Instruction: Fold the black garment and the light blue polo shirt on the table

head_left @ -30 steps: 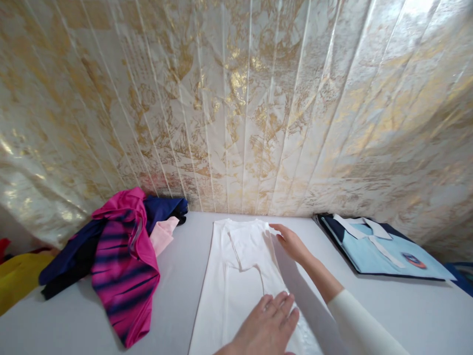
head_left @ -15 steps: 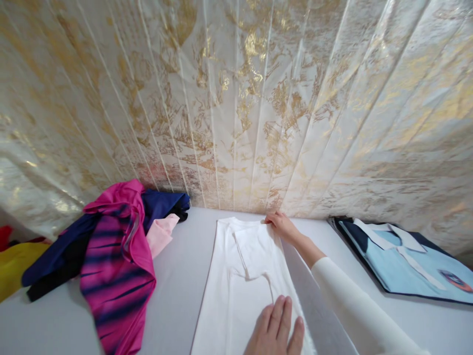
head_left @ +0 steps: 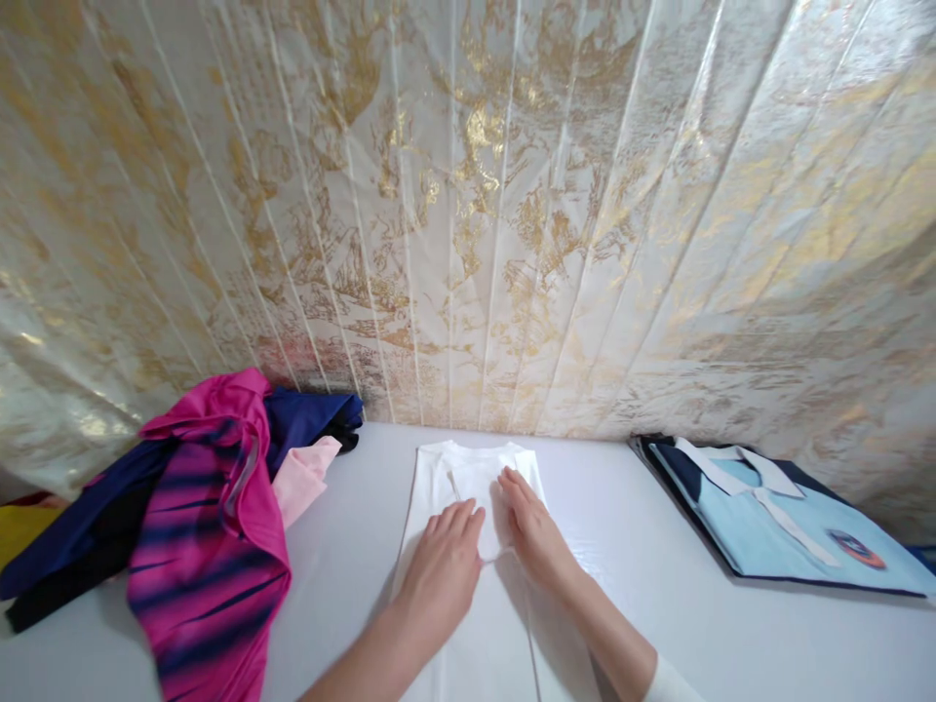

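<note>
A white garment (head_left: 487, 639), folded into a long narrow strip, lies flat in the middle of the white table. It looks like a shirt, with its upper end close to the wall. My left hand (head_left: 443, 556) rests palm down on its left part, fingers stretched out together. Flat on the upper right part lies my right hand (head_left: 532, 526), fingers extended and pointing up the cloth. Small creases show in the fabric between the two hands. Neither hand grips anything.
A loose heap with a pink and navy striped garment (head_left: 212, 546) and a pale pink cloth (head_left: 303, 478) lies on the left. Folded light blue shirts with white collars (head_left: 760, 526) are stacked at the right. A gold-patterned sheet (head_left: 468, 214) covers the wall behind.
My right hand has let go of the garment's upper right edge and moved down and inward onto it. My left hand has moved up and left across the cloth.
</note>
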A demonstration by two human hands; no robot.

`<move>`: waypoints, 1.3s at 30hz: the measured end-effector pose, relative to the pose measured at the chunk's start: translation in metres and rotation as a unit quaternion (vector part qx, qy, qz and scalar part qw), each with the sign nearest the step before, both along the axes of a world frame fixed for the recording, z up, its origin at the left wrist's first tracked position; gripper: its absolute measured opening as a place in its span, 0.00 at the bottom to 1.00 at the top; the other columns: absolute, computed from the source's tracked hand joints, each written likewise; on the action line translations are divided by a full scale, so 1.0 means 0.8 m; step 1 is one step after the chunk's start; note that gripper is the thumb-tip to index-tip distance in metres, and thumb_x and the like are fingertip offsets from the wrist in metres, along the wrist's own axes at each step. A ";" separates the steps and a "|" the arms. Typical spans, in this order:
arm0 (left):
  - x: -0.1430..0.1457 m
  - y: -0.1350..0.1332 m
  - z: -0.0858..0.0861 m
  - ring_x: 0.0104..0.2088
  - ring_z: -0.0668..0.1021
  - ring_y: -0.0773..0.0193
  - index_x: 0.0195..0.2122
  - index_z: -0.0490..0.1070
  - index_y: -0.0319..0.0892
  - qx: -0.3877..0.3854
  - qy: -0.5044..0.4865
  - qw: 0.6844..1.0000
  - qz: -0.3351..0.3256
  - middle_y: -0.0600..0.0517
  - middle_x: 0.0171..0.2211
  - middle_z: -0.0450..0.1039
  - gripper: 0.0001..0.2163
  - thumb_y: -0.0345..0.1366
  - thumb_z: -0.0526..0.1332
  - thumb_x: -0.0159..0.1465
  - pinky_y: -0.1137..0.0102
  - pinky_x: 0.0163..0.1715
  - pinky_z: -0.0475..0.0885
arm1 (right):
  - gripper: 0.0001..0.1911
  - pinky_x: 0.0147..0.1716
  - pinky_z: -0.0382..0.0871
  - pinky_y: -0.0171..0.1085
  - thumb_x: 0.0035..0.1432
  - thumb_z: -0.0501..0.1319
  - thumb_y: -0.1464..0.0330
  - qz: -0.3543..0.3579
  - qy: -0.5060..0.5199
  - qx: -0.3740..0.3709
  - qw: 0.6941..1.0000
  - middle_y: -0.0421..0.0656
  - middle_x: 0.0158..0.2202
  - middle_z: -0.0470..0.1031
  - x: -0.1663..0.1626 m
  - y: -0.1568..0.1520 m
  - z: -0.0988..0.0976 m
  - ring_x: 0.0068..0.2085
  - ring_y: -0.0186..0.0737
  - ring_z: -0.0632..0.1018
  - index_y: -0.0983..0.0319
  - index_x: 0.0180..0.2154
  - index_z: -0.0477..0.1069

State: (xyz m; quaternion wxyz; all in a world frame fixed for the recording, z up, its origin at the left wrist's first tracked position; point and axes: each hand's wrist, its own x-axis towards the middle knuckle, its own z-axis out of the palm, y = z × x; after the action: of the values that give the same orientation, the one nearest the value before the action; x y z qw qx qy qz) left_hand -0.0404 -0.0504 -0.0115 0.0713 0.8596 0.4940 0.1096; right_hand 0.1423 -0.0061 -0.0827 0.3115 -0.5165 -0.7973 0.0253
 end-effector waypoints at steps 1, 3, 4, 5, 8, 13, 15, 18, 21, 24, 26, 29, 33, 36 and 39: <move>-0.006 0.010 0.002 0.58 0.67 0.54 0.55 0.65 0.42 0.003 -0.008 1.000 0.007 0.46 0.59 0.64 0.20 0.25 0.53 0.61 0.59 0.54 0.64 | 0.25 0.59 0.60 0.51 0.61 0.46 0.73 -0.013 -0.020 -0.012 1.000 0.55 0.62 0.61 -0.007 -0.003 0.001 0.64 0.48 0.61 0.65 0.59 0.61; -0.018 0.030 0.004 0.54 0.70 0.59 0.52 0.67 0.44 0.019 -0.025 0.999 0.011 0.48 0.54 0.69 0.21 0.21 0.50 0.60 0.63 0.53 0.65 | 0.24 0.60 0.56 0.52 0.63 0.49 0.67 -0.041 -0.072 -0.042 0.996 0.53 0.64 0.57 -0.018 -0.009 0.009 0.65 0.50 0.58 0.65 0.60 0.61; -0.022 0.040 0.005 0.53 0.71 0.60 0.51 0.67 0.44 0.026 -0.032 0.999 0.023 0.49 0.52 0.70 0.21 0.20 0.50 0.61 0.65 0.52 0.65 | 0.25 0.61 0.54 0.53 0.64 0.49 0.64 -0.051 -0.096 -0.057 0.992 0.52 0.65 0.54 -0.022 -0.012 0.013 0.65 0.51 0.56 0.65 0.61 0.60; -0.026 0.051 0.006 0.51 0.72 0.61 0.50 0.68 0.44 0.032 -0.037 0.998 0.042 0.49 0.50 0.71 0.19 0.20 0.50 0.61 0.67 0.51 0.66 | 0.27 0.62 0.52 0.52 0.64 0.50 0.61 -0.058 -0.115 -0.071 0.989 0.51 0.66 0.52 -0.025 -0.015 0.018 0.66 0.52 0.54 0.65 0.61 0.59; -0.028 0.079 0.006 0.46 0.74 0.59 0.43 0.69 0.41 0.035 -0.042 0.992 0.113 0.48 0.43 0.72 0.09 0.26 0.55 0.64 0.67 0.46 0.67 | 0.30 0.62 0.50 0.51 0.65 0.49 0.56 -0.063 -0.143 -0.098 0.983 0.49 0.67 0.49 -0.030 -0.021 0.031 0.67 0.52 0.52 0.64 0.63 0.56; -0.009 0.104 -0.004 0.45 0.73 0.54 0.36 0.68 0.40 0.055 -0.044 0.983 0.169 0.45 0.41 0.71 0.07 0.38 0.60 0.63 0.63 0.44 0.66 | 0.34 0.63 0.48 0.51 0.64 0.48 0.52 -0.054 -0.146 -0.105 0.982 0.50 0.67 0.47 -0.028 -0.022 0.033 0.67 0.51 0.50 0.65 0.64 0.54; -0.002 0.107 -0.008 0.46 0.72 0.55 0.35 0.67 0.41 0.064 -0.049 0.981 0.177 0.47 0.41 0.71 0.06 0.38 0.60 0.63 0.64 0.44 0.65 | 0.35 0.63 0.49 0.51 0.64 0.47 0.51 -0.049 -0.135 -0.097 0.985 0.51 0.67 0.47 -0.025 -0.021 0.029 0.67 0.51 0.49 0.65 0.64 0.53; 0.001 0.109 -0.012 0.42 0.74 0.59 0.33 0.65 0.43 0.065 -0.054 0.980 0.181 0.51 0.36 0.73 0.03 0.33 0.57 0.64 0.65 0.43 0.64 | 0.33 0.61 0.52 0.51 0.66 0.45 0.53 -0.066 -0.098 -0.073 0.990 0.50 0.67 0.47 -0.020 -0.017 0.023 0.67 0.49 0.50 0.64 0.65 0.51; -0.001 0.112 -0.014 0.34 0.76 0.60 0.34 0.65 0.44 0.061 -0.057 0.979 0.187 0.54 0.29 0.73 0.02 0.30 0.56 0.64 0.64 0.41 0.64 | 0.31 0.61 0.53 0.52 0.66 0.46 0.55 -0.085 -0.087 -0.068 0.990 0.52 0.66 0.50 -0.020 -0.016 0.020 0.67 0.50 0.52 0.64 0.64 0.53; 0.000 0.111 -0.009 0.40 0.75 0.57 0.38 0.65 0.43 0.075 -0.064 0.979 0.180 0.51 0.34 0.74 0.05 0.28 0.57 0.63 0.63 0.43 0.63 | 0.33 0.62 0.48 0.53 0.63 0.50 0.54 -0.089 -0.120 -0.097 0.984 0.54 0.66 0.50 -0.027 -0.018 0.022 0.67 0.53 0.51 0.67 0.63 0.57; 0.004 0.104 -0.003 0.47 0.73 0.55 0.43 0.65 0.42 0.092 -0.071 0.979 0.166 0.48 0.43 0.73 0.08 0.28 0.56 0.63 0.61 0.47 0.62 | 0.34 0.63 0.47 0.53 0.62 0.51 0.54 -0.096 -0.129 -0.110 0.981 0.54 0.67 0.48 -0.030 -0.019 0.020 0.67 0.54 0.50 0.67 0.63 0.56; 0.014 0.083 0.000 0.50 0.71 0.58 0.47 0.65 0.44 0.102 -0.076 0.986 0.111 0.49 0.48 0.71 0.11 0.28 0.55 0.64 0.63 0.50 0.62 | 0.32 0.62 0.48 0.54 0.62 0.51 0.55 -0.091 -0.096 -0.111 0.985 0.53 0.66 0.51 -0.021 -0.012 0.013 0.67 0.53 0.51 0.65 0.62 0.58; 0.026 0.052 -0.021 0.58 0.67 0.59 0.55 0.63 0.43 0.085 -0.059 0.995 -0.001 0.47 0.57 0.66 0.16 0.31 0.54 0.65 0.62 0.56 0.60 | 0.26 0.59 0.58 0.52 0.65 0.46 0.62 -0.045 0.027 -0.091 0.994 0.50 0.64 0.59 0.016 0.012 0.008 0.65 0.48 0.58 0.60 0.62 0.58; 0.029 0.040 -0.040 0.64 0.58 0.56 0.61 0.57 0.39 0.079 -0.031 0.996 -0.034 0.44 0.64 0.56 0.21 0.37 0.52 0.67 0.58 0.60 0.56 | 0.26 0.60 0.58 0.50 0.64 0.45 0.66 -0.014 0.073 -0.077 0.994 0.50 0.62 0.62 0.035 0.031 0.015 0.64 0.44 0.61 0.60 0.62 0.57; 0.028 0.037 -0.046 0.65 0.55 0.54 0.63 0.56 0.40 0.076 -0.014 0.997 -0.019 0.43 0.65 0.53 0.23 0.40 0.51 0.67 0.57 0.61 0.55 | 0.25 0.60 0.58 0.48 0.65 0.46 0.63 -0.018 0.013 -0.097 0.995 0.51 0.63 0.60 0.031 0.039 0.020 0.64 0.45 0.60 0.62 0.61 0.59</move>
State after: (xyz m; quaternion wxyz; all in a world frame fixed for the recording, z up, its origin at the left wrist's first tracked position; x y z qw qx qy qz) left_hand -0.0182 -0.0205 -0.0484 0.0144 0.8700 0.4670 0.1578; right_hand 0.1669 0.0248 -0.0667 0.2706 -0.5584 -0.7773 0.1035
